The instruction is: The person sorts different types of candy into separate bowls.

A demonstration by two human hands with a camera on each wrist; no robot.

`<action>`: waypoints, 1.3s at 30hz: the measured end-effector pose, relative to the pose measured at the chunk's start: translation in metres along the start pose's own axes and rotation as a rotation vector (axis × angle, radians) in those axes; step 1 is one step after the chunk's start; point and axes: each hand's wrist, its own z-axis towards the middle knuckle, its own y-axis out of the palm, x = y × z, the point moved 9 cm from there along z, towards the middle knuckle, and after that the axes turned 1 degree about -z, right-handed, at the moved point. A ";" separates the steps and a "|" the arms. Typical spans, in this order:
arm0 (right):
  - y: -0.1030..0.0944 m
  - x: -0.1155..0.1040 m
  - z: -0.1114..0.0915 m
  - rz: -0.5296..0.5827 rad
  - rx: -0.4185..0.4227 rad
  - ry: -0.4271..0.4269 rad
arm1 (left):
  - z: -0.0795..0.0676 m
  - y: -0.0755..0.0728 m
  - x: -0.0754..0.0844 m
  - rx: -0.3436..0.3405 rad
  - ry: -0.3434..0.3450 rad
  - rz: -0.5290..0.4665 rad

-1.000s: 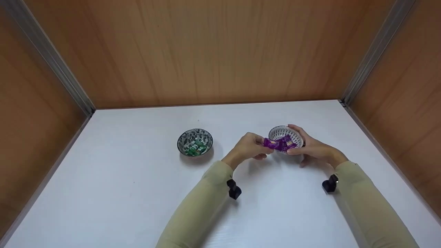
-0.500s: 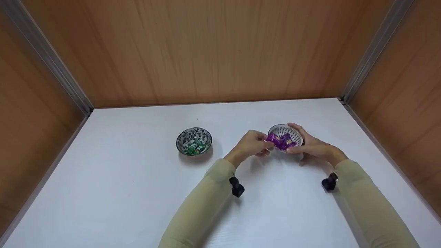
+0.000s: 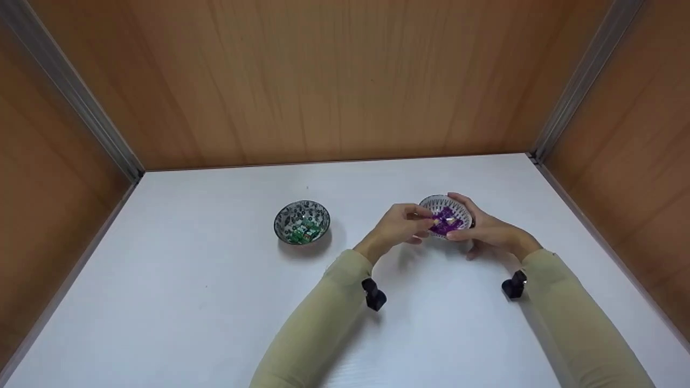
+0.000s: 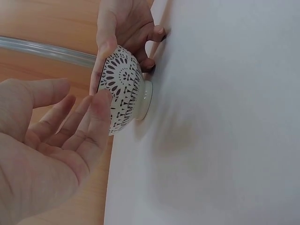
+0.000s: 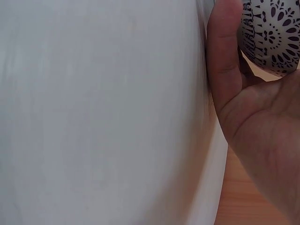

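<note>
A small white bowl with a dark pattern (image 3: 438, 201) stands on the right of the table in the head view, with several purple-wrapped candies (image 3: 446, 222) in it. My right hand (image 3: 489, 228) holds this bowl from the right, thumb at the near rim and fingers round the far side. At the bowl's left rim is my left hand (image 3: 398, 225). In the left wrist view the left thumb and fingers (image 4: 96, 112) stand apart with nothing seen between them, one fingertip by the patterned wall (image 4: 123, 79). The right wrist view shows the bowl (image 5: 274, 35) beside the right palm.
Left of the hands stands a second, dark-patterned bowl (image 3: 291, 213) with several green-wrapped candies (image 3: 304, 231) inside. Wooden panels (image 3: 334, 81) close off the back and sides of the white table (image 3: 215, 302).
My left hand has moved slightly right to the bowl and let go of a purple-wrapped candy, which now lies among the others. The right hand keeps its hold on the bowl.
</note>
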 end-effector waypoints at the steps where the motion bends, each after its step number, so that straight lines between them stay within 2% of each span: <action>1: 0.001 0.000 0.000 0.002 -0.004 -0.002 | 0.000 0.000 -0.001 -0.002 -0.003 -0.004; 7: -0.001 0.000 0.000 -0.005 0.000 -0.004 | -0.001 0.002 -0.003 -0.004 -0.015 -0.012; 28: -0.006 0.000 0.001 -0.012 0.017 -0.009 | -0.001 0.007 -0.004 -0.019 0.042 0.041; 39: -0.005 -0.001 0.004 -0.020 0.008 -0.016 | -0.003 0.004 -0.004 -0.013 0.062 0.053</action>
